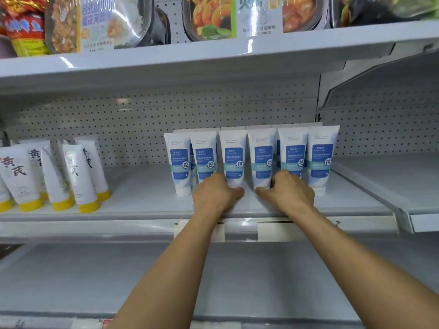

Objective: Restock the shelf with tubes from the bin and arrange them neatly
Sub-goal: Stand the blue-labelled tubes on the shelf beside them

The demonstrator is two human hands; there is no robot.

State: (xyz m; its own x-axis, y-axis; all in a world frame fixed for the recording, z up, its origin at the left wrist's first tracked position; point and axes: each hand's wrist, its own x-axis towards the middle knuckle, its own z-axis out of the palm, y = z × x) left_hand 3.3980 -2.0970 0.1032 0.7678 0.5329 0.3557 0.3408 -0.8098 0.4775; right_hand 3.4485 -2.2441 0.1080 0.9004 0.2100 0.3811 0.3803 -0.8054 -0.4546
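Six front tubes [232, 157] upright, caps down

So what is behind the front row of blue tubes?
Behind the front row of blue tubes, top edges of a second row show; those bodies are covered. Behind stands the pegboard.

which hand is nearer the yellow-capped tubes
Left. The left hand sits at the blue-label tubes, on the side toward the yellow-capped tubes; the right hand is farther right.

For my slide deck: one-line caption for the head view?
Both hands, left hand and right hand, straighten blue-labelled tubes on the white shelf.
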